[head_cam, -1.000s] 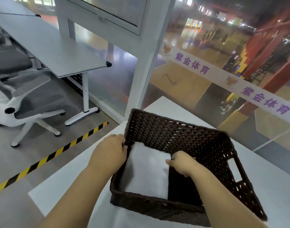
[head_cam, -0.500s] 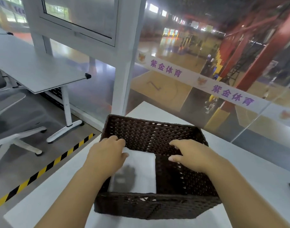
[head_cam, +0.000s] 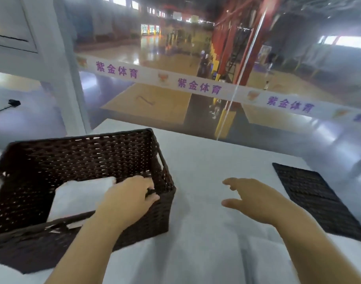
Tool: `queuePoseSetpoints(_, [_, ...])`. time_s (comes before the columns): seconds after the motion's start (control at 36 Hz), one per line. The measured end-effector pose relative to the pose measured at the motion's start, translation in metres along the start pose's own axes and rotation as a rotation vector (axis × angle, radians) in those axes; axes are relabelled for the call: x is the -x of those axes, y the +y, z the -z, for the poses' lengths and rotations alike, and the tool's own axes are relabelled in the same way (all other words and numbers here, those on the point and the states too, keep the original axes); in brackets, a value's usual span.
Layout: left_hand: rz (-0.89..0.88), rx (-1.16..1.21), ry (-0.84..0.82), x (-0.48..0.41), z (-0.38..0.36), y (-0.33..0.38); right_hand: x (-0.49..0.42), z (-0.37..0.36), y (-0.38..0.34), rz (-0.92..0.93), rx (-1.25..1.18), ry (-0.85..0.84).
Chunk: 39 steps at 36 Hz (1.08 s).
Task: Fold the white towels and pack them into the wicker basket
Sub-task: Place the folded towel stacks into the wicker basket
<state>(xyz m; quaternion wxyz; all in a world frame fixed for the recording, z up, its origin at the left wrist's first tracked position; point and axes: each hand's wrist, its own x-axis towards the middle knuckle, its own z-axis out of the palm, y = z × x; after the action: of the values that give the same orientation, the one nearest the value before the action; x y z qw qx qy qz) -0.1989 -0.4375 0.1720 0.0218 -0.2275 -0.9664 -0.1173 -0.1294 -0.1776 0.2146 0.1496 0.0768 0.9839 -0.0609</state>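
A dark brown wicker basket (head_cam: 79,148) stands on the white table at the left. One folded white towel (head_cam: 77,198) lies flat in its near part. My left hand (head_cam: 128,198) rests on the basket's near right corner, fingers curled over the rim. My right hand (head_cam: 251,198) hovers over the table to the right of the basket, fingers spread and holding nothing. White cloth (head_cam: 206,255), creased and unfolded, lies on the table under my forearms.
A flat dark wicker lid (head_cam: 316,199) lies on the table at the right. The table's far edge meets a glass wall (head_cam: 175,58) with a white banner. A white post (head_cam: 69,83) rises at the far left.
The view swung to the right, so the basket now sits at the left. My right hand left the basket and moved out over the table. My left hand shifted to the basket's right rim.
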Motion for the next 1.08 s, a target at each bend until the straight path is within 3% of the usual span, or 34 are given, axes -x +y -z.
queuePoseSetpoints(0.08, [-0.017, -0.005, -0.053, -0.006, -0.032, 0.044, 0.022, -0.022, 0.056, -0.061, -0.052, -0.055])
queuePoseSetpoints(0.19, [-0.095, 0.07, -0.003, -0.011, -0.064, 0.109, 0.053, -0.052, 0.122, -0.149, -0.088, -0.125])
queuePoseSetpoints(0.39, [-0.246, 0.127, -0.223, -0.014, -0.116, 0.207, 0.106, -0.088, 0.215, -0.333, -0.175, -0.176])
queuePoseSetpoints(0.75, [-0.5, 0.153, -0.492, -0.043, -0.178, 0.318, 0.138, -0.122, 0.312, -0.719, -0.281, 0.041])
queuePoseSetpoints(0.89, [-0.499, 0.252, -0.591, -0.044, -0.2, 0.354, 0.132, -0.138, 0.332, -0.761, -0.334, 0.087])
queuePoseSetpoints(1.08, [-0.322, 0.403, -0.663, -0.042, -0.236, 0.392, 0.106, -0.161, 0.36, -0.728, -0.345, -0.036])
